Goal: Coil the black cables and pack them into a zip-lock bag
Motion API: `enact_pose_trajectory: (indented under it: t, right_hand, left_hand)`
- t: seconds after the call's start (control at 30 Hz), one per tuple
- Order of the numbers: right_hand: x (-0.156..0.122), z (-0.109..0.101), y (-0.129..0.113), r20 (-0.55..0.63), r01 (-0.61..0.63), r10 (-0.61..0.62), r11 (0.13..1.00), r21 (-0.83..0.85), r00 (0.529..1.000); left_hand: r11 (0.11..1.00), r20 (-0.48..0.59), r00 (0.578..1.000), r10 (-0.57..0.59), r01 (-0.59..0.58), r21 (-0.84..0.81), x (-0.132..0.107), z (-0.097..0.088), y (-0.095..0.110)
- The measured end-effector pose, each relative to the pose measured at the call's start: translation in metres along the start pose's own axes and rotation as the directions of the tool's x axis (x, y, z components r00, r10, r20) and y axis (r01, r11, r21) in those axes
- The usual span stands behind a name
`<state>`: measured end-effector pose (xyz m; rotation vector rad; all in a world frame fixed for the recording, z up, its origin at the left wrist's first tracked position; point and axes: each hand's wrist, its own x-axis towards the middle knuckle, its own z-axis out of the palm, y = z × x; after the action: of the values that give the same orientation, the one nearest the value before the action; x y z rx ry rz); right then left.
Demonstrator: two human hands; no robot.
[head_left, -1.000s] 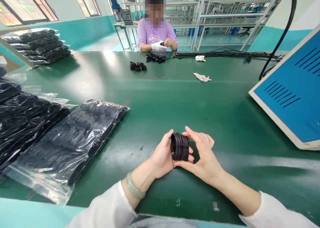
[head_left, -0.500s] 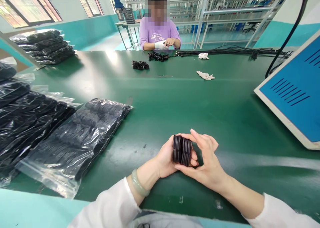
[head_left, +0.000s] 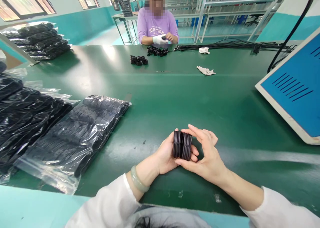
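Two bundles of black rubber-like rings stand side by side between my hands, above the front part of the green table. My left hand cradles them from the left and beneath, its fingertips showing past their right side. My right hand is curved around the right bundle, thumb at its lower edge and index finger at its upper edge. A narrow dark gap runs between the two bundles. The exact make of the rings cannot be told.
A clear bag of black rings lies to the left, beside stacked bags. A blue machine stands at right. Across the green table, a person in purple handles a small dark piece near black parts and cables.
The view has tilted down slightly, and the bundles have turned a little in my hands. My grip looks much the same. The person opposite has raised their hands with a dark piece.
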<state>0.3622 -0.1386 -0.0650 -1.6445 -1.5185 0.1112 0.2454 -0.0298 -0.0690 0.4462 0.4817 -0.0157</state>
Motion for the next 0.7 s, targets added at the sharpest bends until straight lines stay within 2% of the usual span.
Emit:
enact_pose_trajectory:
  t: [0.13,0.33,0.57,0.7]
  right_hand:
    - [-0.001,0.000,0.001,-0.006,0.036,-0.036,0.999,-0.008,0.999]
    - [-0.001,0.001,0.003,-0.013,0.111,-0.112,0.993,-0.027,0.994]
    - [0.000,0.000,0.004,-0.011,0.176,-0.176,0.983,-0.045,0.984]
    - [0.000,0.000,0.004,-0.002,0.164,-0.165,0.985,-0.044,0.986]
  left_hand:
    - [1.000,0.018,1.000,0.020,-0.019,-0.001,-0.001,0.003,0.001]
    - [0.996,-0.059,0.995,0.080,-0.078,0.048,-0.004,0.011,0.003]
    - [0.991,-0.091,0.989,0.115,-0.107,0.080,-0.007,0.013,0.002]
    - [0.988,-0.095,0.986,0.136,-0.128,0.085,-0.007,0.013,0.001]
